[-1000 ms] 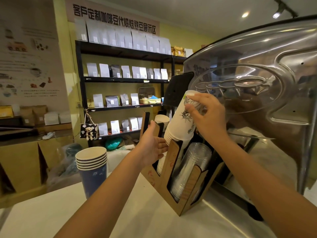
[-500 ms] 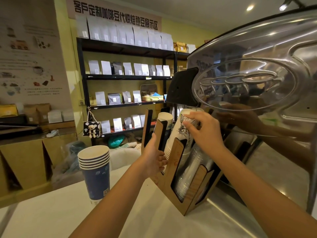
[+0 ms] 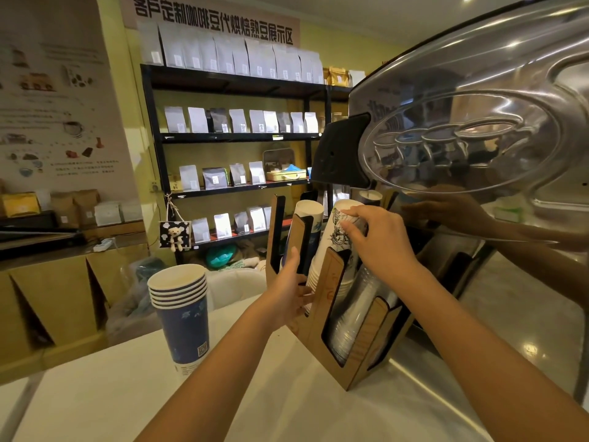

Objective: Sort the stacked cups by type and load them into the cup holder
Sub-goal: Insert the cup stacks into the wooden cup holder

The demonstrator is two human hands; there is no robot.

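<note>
A slanted wooden cup holder [image 3: 326, 327] stands on the white counter [image 3: 255, 400] against a shiny metal machine. My right hand [image 3: 379, 240] grips the top of a stack of white printed paper cups [image 3: 336, 237] sitting in the holder's middle slot. My left hand [image 3: 291, 291] holds the holder's left side, thumb up along a divider. The near slot holds clear plastic cups [image 3: 353, 317]. A white and blue cup stack [image 3: 307, 215] leans in the far slot. A stack of blue paper cups [image 3: 181, 311] stands upright on the counter to the left.
The polished metal machine [image 3: 478, 138] fills the right side and mirrors my right hand. Black shelves [image 3: 236, 135] with coffee bags line the back wall. Cardboard boxes [image 3: 54, 298] and a plastic bag sit below and behind the counter's far edge.
My right hand has pushed the white printed cup stack down deeper into the middle slot. My left hand has stayed on the holder's side.
</note>
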